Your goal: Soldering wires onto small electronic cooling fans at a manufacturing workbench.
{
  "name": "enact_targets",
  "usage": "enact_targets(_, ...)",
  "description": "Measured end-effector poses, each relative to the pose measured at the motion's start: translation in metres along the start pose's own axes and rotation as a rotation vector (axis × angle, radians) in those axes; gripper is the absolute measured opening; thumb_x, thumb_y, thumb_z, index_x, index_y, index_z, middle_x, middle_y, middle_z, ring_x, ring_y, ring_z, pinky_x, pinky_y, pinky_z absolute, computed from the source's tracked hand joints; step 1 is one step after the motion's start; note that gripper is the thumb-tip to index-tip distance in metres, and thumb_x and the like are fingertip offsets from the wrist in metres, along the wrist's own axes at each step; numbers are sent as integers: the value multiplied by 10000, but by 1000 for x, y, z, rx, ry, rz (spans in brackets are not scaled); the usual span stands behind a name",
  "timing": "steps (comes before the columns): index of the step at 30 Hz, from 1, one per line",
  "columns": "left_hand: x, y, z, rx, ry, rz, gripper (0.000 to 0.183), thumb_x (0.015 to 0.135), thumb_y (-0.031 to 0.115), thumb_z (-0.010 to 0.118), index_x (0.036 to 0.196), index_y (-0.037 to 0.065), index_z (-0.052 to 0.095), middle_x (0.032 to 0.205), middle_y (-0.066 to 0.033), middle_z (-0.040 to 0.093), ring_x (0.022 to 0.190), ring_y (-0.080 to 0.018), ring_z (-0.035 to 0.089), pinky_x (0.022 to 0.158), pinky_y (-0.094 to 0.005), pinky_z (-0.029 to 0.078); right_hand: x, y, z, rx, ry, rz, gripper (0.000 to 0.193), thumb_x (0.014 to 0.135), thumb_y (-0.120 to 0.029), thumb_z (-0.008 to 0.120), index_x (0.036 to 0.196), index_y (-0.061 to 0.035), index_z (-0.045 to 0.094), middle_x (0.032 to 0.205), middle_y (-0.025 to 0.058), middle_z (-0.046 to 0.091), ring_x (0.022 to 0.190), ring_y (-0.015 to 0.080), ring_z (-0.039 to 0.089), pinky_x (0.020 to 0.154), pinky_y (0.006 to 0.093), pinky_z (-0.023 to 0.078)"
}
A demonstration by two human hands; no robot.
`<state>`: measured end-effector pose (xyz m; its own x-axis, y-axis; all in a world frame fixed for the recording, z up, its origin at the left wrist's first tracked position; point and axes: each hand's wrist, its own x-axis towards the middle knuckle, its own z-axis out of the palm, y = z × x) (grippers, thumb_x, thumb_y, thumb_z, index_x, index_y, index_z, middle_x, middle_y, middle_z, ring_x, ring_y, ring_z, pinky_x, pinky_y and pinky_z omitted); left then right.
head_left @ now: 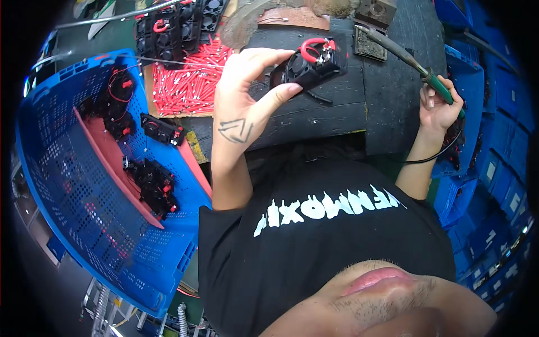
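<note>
My left hand (241,92) pinches a black fan unit (306,72) between thumb and fingers, raised over the dark workbench (337,121). On the unit's upper side, a red wire loop (307,49) curves beside small metal terminals. A short black lead (319,97) shows just below it. The fingers of my right hand (441,109) are closed round the green handle of a soldering iron (439,89). Its metal shaft slants up and left, apart from the fan unit, with the tip close to a dark, crusted block (370,45).
Many short red wires (188,84) lie heaped in a shallow box at the left. Black fan units (174,33) are stacked behind them. A blue perforated crate (33,135) with a red divider (106,151) holds more units. Blue bins (508,151) stand at the right; a black cord (432,159) trails there.
</note>
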<state>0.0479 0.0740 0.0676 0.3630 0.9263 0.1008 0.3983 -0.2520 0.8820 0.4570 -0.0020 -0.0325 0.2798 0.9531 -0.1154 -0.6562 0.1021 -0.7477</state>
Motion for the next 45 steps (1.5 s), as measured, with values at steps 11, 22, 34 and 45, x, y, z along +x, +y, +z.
enact_targets(11,-59,-8,-35,-265,151,-201,480,715,128,859,1169,53,721,1104,-54,664,1002,-185,594,899,-312,464,14,6,9,-40,72,93,460,949,-328,450,1103,21,708,797,224,653,500,166,468,449,237,339)
enact_targets(22,-98,-42,-101,290,943,-368,406,775,134,887,1095,-11,683,1007,-53,673,871,-121,606,803,-257,485,20,13,-3,-64,120,140,448,972,-326,446,1097,9,718,724,182,647,450,166,469,411,242,346)
enact_targets(34,29,-123,-111,267,1016,-40,454,739,176,909,1070,-34,681,1022,-143,642,893,-238,647,836,-352,540,-7,3,-14,2,74,12,442,991,-296,425,1057,24,723,902,279,717,475,167,509,408,242,353)
enact_targets(45,28,-132,-99,593,871,-32,496,720,347,882,1069,44,701,1034,-154,660,1004,-348,601,925,-459,458,-19,15,24,-38,76,-49,452,989,-287,411,1064,41,714,879,253,717,492,162,513,401,244,345)
